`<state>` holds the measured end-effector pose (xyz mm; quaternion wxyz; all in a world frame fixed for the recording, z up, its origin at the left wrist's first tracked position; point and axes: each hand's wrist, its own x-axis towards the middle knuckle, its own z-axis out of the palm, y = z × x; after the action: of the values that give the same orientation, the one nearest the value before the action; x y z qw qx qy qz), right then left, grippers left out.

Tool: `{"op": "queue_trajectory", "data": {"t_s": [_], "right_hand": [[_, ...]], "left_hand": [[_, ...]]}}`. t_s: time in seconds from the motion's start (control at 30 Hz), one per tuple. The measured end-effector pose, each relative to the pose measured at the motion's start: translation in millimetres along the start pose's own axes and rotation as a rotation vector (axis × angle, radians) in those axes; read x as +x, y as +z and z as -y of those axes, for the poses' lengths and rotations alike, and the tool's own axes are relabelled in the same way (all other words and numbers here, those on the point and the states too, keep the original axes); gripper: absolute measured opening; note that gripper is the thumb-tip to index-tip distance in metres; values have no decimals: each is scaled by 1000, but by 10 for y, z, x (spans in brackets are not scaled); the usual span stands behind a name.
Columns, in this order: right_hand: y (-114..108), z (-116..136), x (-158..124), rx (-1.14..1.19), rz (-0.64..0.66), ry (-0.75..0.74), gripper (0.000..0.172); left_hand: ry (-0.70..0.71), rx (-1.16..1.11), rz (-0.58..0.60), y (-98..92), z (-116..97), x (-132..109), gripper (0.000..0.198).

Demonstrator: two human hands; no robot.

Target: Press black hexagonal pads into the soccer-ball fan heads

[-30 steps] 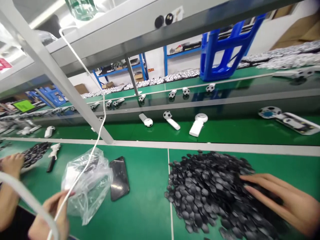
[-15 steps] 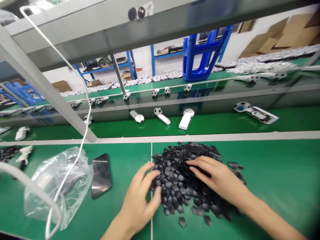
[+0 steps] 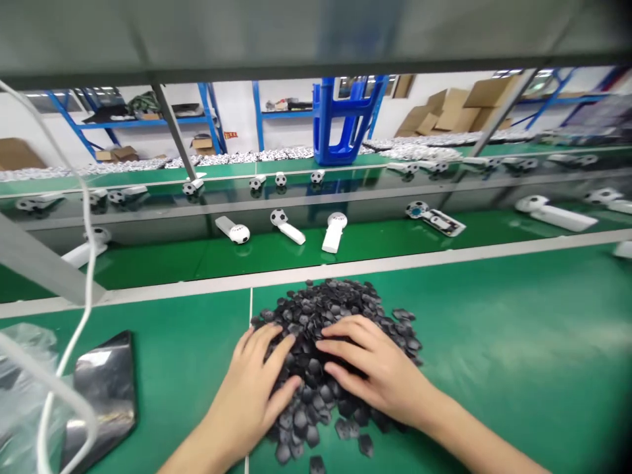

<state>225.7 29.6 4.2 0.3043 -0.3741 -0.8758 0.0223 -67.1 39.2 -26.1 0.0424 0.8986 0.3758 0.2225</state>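
A heap of small black pentagon-shaped pieces [image 3: 320, 395] lies on the green table in front of me. On the heap's left side rests my left hand [image 3: 254, 378], fingers spread and touching the pieces. My right hand [image 3: 370, 362] lies over the middle and right of the heap with its fingers apart, their tips among the pieces. Neither hand shows a piece gripped in it. A few loose black pieces [image 3: 348, 429] lie at the near edge of the heap.
A black phone-like slab [image 3: 106, 382] and a clear plastic bag [image 3: 24, 382] lie at the left, crossed by a white cable [image 3: 89, 276]. Beyond the table edge, white football-headed devices [image 3: 334, 232] sit on a green belt [image 3: 162, 260]. Behind stands a blue stool [image 3: 340, 131].
My view has turned to the right, so the scene sits further left. My left hand has moved further onto the heap, and the fingers of my right hand have spread.
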Motion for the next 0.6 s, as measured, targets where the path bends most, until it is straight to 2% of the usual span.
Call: {"op": "queue_trajectory", "data": {"t_s": [0.17,0.23,0.3,0.47,0.6], "right_hand": [[150,141,45,-56,78,31,54],[223,196,110,-62,99,32,59],[284,241,172,-63,105,25,54],[359,268,216,-114,69,30,28],[429,204,269,-221,73,-8,33]], "left_hand": [[15,59,-131,-30,100,37,30],[42,56,-156,-34,90,81,26],[72,49,-174,-41,64,113,24],[140,68,-284,-76,88,97,26],[230,50,-357,-57,239,50,31]]}}
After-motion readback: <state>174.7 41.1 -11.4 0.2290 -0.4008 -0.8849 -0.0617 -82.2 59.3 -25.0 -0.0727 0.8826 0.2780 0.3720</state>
